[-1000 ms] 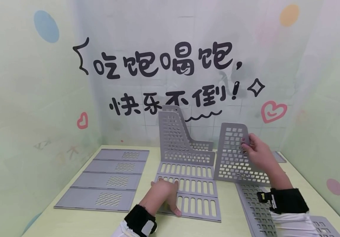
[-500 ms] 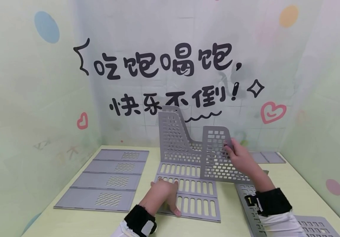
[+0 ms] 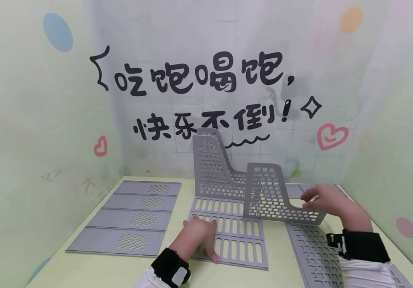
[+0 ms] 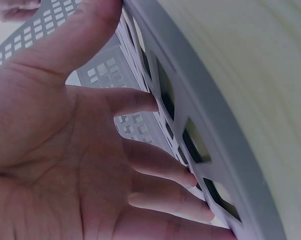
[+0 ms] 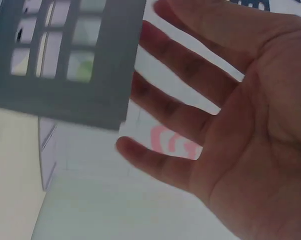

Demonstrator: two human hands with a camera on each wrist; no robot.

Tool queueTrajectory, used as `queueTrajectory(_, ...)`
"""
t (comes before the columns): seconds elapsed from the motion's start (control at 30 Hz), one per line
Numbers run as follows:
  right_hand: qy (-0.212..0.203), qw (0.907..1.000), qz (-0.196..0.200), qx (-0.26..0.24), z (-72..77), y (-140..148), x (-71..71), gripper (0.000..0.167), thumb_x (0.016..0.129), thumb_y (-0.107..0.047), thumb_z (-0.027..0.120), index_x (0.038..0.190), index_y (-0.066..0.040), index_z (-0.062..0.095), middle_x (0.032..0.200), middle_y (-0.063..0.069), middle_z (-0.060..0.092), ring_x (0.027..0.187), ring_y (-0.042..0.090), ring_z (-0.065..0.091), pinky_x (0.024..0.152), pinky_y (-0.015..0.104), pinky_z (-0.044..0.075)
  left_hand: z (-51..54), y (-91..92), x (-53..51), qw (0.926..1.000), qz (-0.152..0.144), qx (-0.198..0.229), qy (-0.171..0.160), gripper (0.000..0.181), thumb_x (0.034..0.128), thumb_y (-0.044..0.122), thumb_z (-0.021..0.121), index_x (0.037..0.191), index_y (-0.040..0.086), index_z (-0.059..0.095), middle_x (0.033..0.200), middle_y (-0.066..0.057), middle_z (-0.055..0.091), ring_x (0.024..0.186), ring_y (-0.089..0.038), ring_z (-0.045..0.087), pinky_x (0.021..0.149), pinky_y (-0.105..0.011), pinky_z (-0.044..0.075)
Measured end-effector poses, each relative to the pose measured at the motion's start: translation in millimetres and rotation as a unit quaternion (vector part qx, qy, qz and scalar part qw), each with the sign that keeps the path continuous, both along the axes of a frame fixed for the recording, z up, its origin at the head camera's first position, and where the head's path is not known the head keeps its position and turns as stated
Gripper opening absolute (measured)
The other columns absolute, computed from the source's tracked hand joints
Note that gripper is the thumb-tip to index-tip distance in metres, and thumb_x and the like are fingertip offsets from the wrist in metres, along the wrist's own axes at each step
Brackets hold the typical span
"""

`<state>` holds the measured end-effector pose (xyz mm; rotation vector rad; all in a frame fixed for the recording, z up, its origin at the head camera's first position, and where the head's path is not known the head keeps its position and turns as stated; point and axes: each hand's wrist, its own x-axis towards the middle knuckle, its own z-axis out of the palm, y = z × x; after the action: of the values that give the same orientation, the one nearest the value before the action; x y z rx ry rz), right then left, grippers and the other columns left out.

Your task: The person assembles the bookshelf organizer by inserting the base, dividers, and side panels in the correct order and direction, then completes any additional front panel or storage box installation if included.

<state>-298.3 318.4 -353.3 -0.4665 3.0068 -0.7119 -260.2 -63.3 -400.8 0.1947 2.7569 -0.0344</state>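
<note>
My left hand (image 3: pixel 199 236) rests on the slotted grey panels (image 3: pixel 242 239) lying flat in the middle of the table. In the left wrist view its fingers spread straight against the slots, with the thumb at the panel edge. A grey perforated side panel with a stepped outline (image 3: pixel 276 218) stands upright just beyond them, overlapping the two upright stepped panels (image 3: pixel 200 193) in the head view. My right hand (image 3: pixel 326 202) is at its low right end. The right wrist view shows loosely extended fingers, some tips behind the panel edge (image 5: pixel 65 110); no pinch shows.
Several flat grey panels with slanted slots (image 3: pixel 102 218) lie in a column at left. More perforated panels (image 3: pixel 294 236) lie at the front right, partly under the right arm. Smaller panels (image 3: pixel 292 191) are at the back right. A printed wall hanging stands behind.
The right hand carried the perforated panel leftward to the upright panels, then came off its tall part and moved right to its low end. The panel's top sits lower. The left hand stayed put.
</note>
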Motion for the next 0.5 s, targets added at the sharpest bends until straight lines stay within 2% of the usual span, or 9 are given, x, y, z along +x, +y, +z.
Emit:
queueTrajectory(0.13,-0.011,0.9998,0.017,0.003,-6.3,15,2.8,0.024,0.091,-0.014,0.081,0.108,0.003,0.080,0.104,0.015,0.081,0.099,0.032,0.073,0.081,0.045,0.062,0.4,0.1,-0.2,1.0000,0.000,-0.002,0.000,0.117,0.0665,0.058,0.095,0.163,0.019,0.043,0.160,-0.017,0.054,0.159,-0.051,0.032,0.127,-0.073,0.028)
queueTrajectory(0.2,-0.032,0.9993,0.018,0.003,-8.2,16,3.9,0.023,0.093,-0.016,0.080,0.108,0.001,0.081,0.104,0.013,0.081,0.098,0.029,0.073,0.079,0.045,0.062,0.9,0.0,0.0,1.0000,0.000,-0.002,0.001,0.117,0.0665,0.058,0.096,0.164,0.019,0.043,0.160,-0.018,0.054,0.159,-0.051,0.032,0.127,-0.073,0.028)
queueTrajectory(0.3,-0.101,0.9949,-0.004,-0.003,-11.6,10,4.2,0.024,0.097,-0.020,0.078,0.112,-0.002,0.080,0.108,0.012,0.080,0.099,0.028,0.073,0.078,0.050,0.063,1.5,-0.1,0.4,1.0000,0.001,0.000,0.001,0.117,0.0665,0.058,0.096,0.163,0.019,0.043,0.160,-0.018,0.054,0.159,-0.051,0.031,0.127,-0.073,0.028)
queueTrajectory(0.4,-0.177,0.9834,-0.035,-0.015,-14.5,1,5.5,0.026,0.098,-0.022,0.076,0.114,-0.002,0.079,0.110,0.012,0.080,0.100,0.029,0.075,0.077,0.053,0.063,1.5,-0.1,0.5,1.0000,-0.001,0.001,0.001,0.117,0.0665,0.057,0.096,0.163,0.019,0.043,0.161,-0.017,0.054,0.159,-0.050,0.031,0.127,-0.073,0.028)
queueTrajectory(0.5,-0.220,0.9739,-0.050,-0.019,-16.1,-7,8.4,0.027,0.097,-0.020,0.077,0.117,-0.003,0.078,0.109,0.010,0.080,0.099,0.026,0.074,0.076,0.048,0.061,1.3,-0.2,0.4,1.0000,-0.001,0.003,0.002,0.116,0.0666,0.057,0.096,0.163,0.018,0.044,0.161,-0.017,0.054,0.159,-0.051,0.031,0.127,-0.074,0.028)
